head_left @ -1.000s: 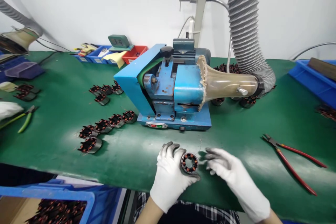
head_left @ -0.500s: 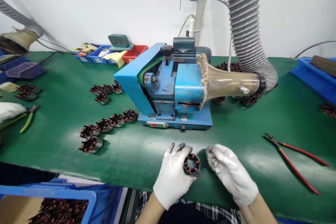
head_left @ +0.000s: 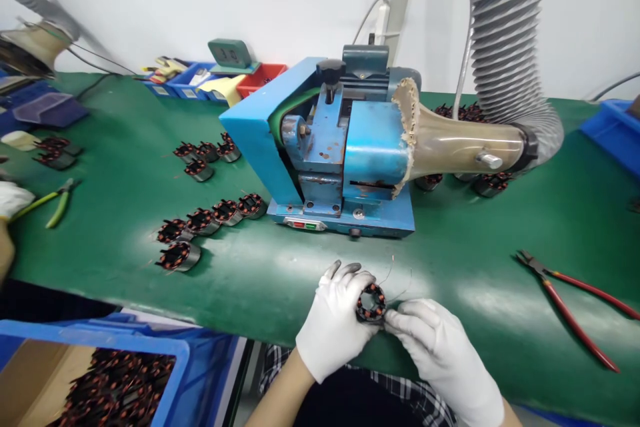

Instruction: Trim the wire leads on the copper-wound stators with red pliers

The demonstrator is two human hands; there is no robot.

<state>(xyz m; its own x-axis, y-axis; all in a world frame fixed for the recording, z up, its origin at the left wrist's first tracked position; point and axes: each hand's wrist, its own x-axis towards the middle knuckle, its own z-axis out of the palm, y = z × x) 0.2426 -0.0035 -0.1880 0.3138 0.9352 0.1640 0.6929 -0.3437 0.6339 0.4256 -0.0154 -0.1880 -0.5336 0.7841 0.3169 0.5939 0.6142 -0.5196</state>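
White gloves point(head_left: 325, 330) with dark-grey fingertips point(head_left: 351, 267) cover the hands point(head_left: 437, 343), and black-and-white plaid point(head_left: 400, 389) edges dark clothing point(head_left: 345, 400).

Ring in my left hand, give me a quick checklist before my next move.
1. Left hand gripping the ring: ok.
2. Right hand gripping something: cannot tell; its fingertips are at the ring's lower right.
3. Loose wires tucked in: not ok, they stick out beyond the ring.
4. Red pliers clear of both hands: ok, lying to the right.
5. Machine switched off: cannot tell.
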